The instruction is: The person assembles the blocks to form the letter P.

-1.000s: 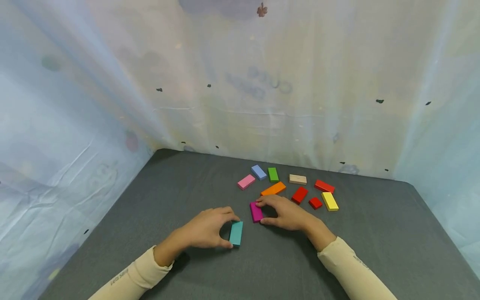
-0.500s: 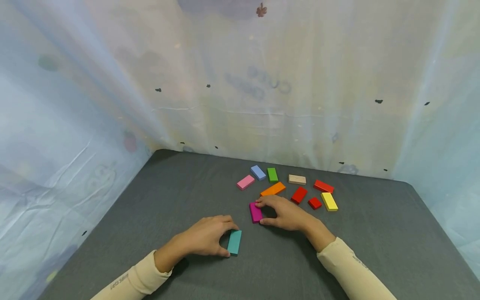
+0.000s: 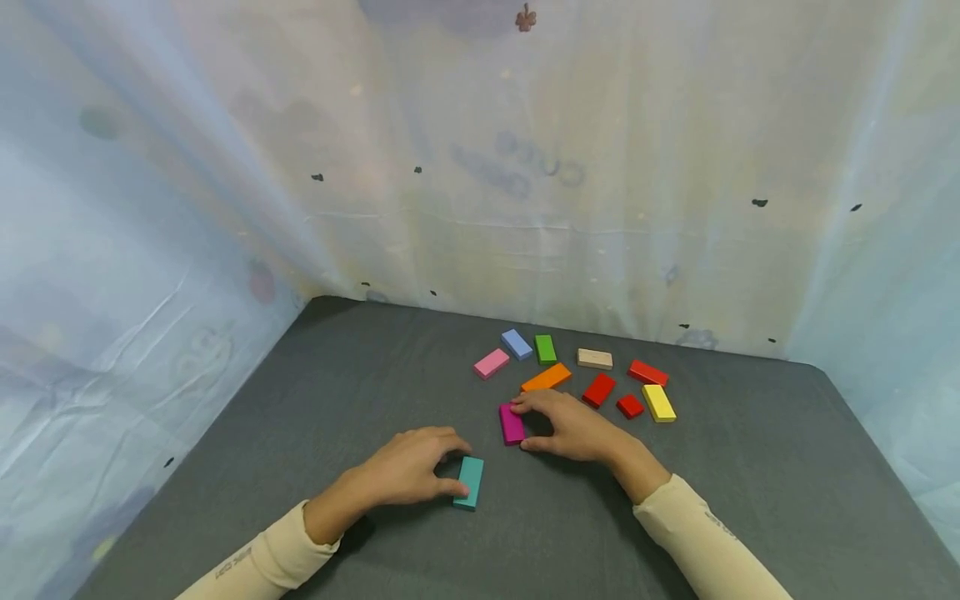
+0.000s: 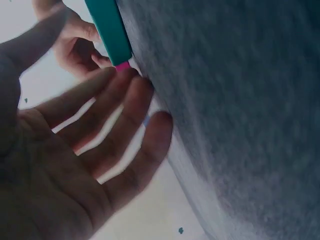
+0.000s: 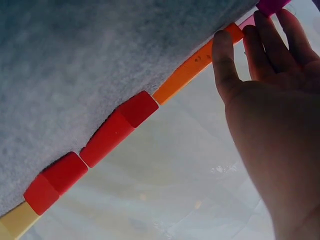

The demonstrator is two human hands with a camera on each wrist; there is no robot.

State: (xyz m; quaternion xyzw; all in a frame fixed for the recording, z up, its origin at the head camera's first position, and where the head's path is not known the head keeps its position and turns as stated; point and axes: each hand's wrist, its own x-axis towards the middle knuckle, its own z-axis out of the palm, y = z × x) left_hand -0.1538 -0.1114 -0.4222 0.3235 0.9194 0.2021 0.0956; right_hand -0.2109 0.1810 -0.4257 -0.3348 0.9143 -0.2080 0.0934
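A teal block (image 3: 471, 477) lies on the dark cloth, and my left hand (image 3: 408, 467) is just to its left. The left thumb reaches over the block's near part, while the other fingers stand apart from it near its far end. In the left wrist view those fingers look loosely extended beside the teal block (image 4: 109, 30). My right hand (image 3: 566, 425) pinches a magenta block (image 3: 512, 425) between thumb and fingers at its near and far ends. That block lies flat, farther away and to the right of the teal one.
Behind the right hand lie an orange block (image 3: 546, 377), a pink block (image 3: 491, 364), a blue block (image 3: 517, 344) and a green block (image 3: 545, 350). Farther right are a plain wood block (image 3: 595, 359), several red blocks (image 3: 598, 390) and a yellow block (image 3: 659, 403). Pale curtains surround the table.
The left hand has slid the teal block toward the person, then loosened its fingers, with the thumb now over the block. The right hand and magenta block have stayed in place.
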